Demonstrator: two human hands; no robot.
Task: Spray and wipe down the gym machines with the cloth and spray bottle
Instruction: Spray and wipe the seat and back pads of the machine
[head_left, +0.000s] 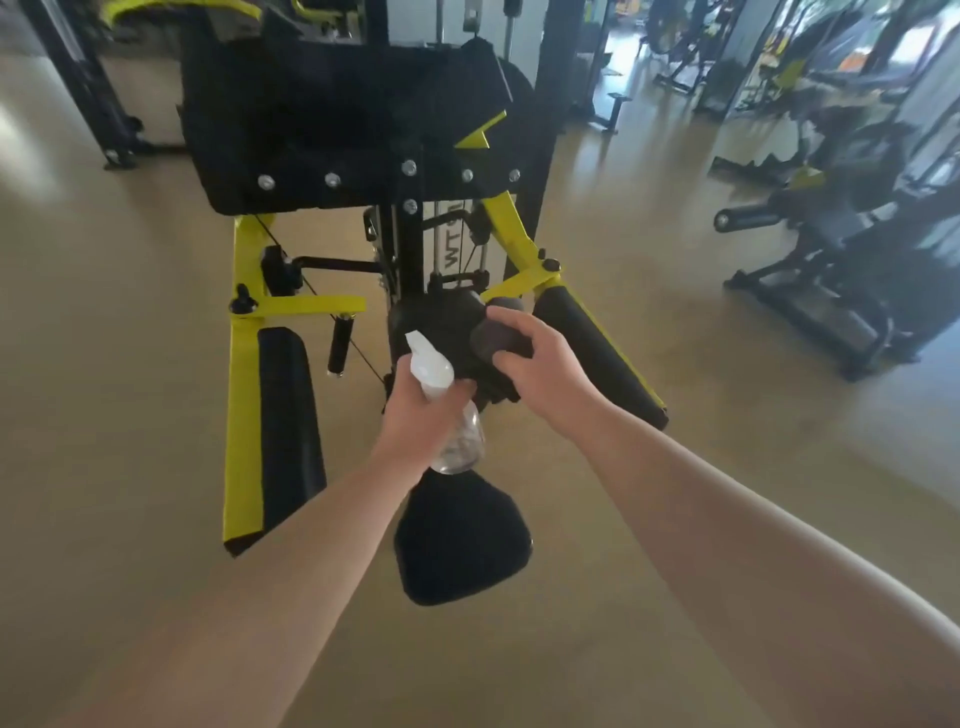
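A black and yellow gym machine (244, 374) stands in front of me, with a large black back pad (332, 130), two long black arm pads and a small black seat (460, 545) low down. My left hand (421, 421) grips a clear spray bottle (460, 441) by its neck, its white spray head (428, 364) pointing up and left. My right hand (540, 364) holds a dark grey cloth (496, 338) against the black padded part in the machine's middle, just right of the bottle.
Tan floor (104, 467) lies on both sides of the machine. More dark gym machines (841, 249) stand at the right and far back. Another black frame (93, 104) stands at the upper left.
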